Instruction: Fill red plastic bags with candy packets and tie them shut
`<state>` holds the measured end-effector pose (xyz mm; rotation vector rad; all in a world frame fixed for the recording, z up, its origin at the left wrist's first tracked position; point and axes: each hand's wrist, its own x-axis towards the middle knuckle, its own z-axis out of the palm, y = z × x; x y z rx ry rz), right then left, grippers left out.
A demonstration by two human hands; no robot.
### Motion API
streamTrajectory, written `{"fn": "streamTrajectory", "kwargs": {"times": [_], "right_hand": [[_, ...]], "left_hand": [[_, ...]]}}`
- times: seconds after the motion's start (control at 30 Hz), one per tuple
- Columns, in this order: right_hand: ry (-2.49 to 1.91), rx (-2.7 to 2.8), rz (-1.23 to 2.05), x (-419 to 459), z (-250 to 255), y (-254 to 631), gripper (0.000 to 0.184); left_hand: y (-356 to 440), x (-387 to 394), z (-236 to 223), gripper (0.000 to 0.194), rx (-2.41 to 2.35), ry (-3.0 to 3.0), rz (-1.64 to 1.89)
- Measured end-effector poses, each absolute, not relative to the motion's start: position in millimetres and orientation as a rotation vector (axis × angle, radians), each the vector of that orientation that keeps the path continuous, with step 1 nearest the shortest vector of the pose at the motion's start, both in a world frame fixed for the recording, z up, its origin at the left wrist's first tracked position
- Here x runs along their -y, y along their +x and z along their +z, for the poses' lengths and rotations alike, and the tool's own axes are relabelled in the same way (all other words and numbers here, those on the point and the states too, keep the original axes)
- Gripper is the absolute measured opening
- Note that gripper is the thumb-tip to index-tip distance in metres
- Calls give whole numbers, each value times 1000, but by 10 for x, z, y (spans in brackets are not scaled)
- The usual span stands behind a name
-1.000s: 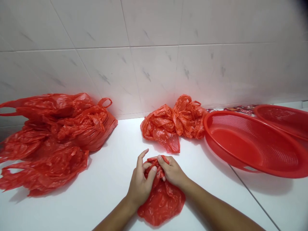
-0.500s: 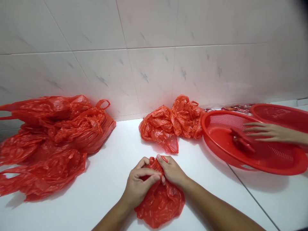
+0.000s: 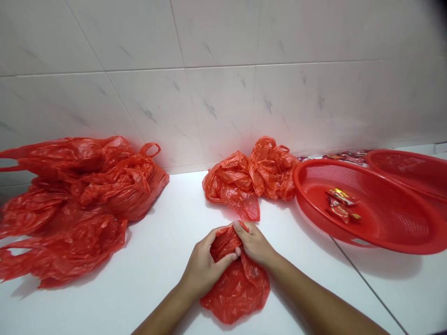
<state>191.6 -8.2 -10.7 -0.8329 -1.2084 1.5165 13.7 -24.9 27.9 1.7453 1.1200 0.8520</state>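
Note:
A crumpled red plastic bag (image 3: 240,298) lies on the white table between my hands, its gathered top up and its body spread toward me. My left hand (image 3: 206,263) wraps round the left side of the bag's mouth, thumb across the front. On the other side, my right hand (image 3: 256,244) grips the upper edge, thumb on top. Between them the mouth stands partly open; the fingers behind the plastic are hidden.
Left lies a heap of red plastic bags (image 3: 87,190). Two bunched red bags (image 3: 251,177) rest by the tiled wall. At right, a red basket (image 3: 401,223) holds a few shiny wrapped packets (image 3: 340,204); behind are another red basket (image 3: 412,163) and more packets (image 3: 349,156).
My left hand has moved from pinching the bag's front to wrapping round its mouth, which has opened wider. Another person's hand has left the basket, and wrapped packets now lie in it.

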Motion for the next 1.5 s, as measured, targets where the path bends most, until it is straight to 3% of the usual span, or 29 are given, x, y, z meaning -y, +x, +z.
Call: {"fn": "streamTrajectory", "kwargs": {"times": [0.2,0.3,0.37,0.4,0.5,0.67,0.77,0.97,1.2,1.33,1.5], "right_hand": [[-564,1492,1657,120,-33,2074,60],[-624,1600,1497,147,18,2096,31],[-653,1754,1164,141,18,2102,7],[-657,1836,957,130,5,2105,7],[-668,1952,438,80,-62,2106,30],[-653,1966,201,75,-113,2072,26],[-678,1988,269,115,-77,2064,23],[-702,1994,586,142,-37,2089,36],[-647,1687,829,97,28,2166,36],[-731,1345,1029,25,53,2206,66],[-760,1102,1108,-148,-22,2246,73]], "left_hand": [[39,154,273,22,-904,1536,740],[-35,86,268,10,-906,1431,749],[-72,51,272,15,-859,1348,729],[-83,41,274,20,-828,1289,719],[-78,36,273,39,-809,1106,713],[-22,57,274,48,-846,1115,656],[-37,45,298,46,-861,1135,686],[-121,-19,292,38,-884,1100,735],[-189,-156,226,28,-940,946,1071],[-342,-353,199,15,-943,642,1317],[-587,-568,181,19,-974,604,1464]]}}
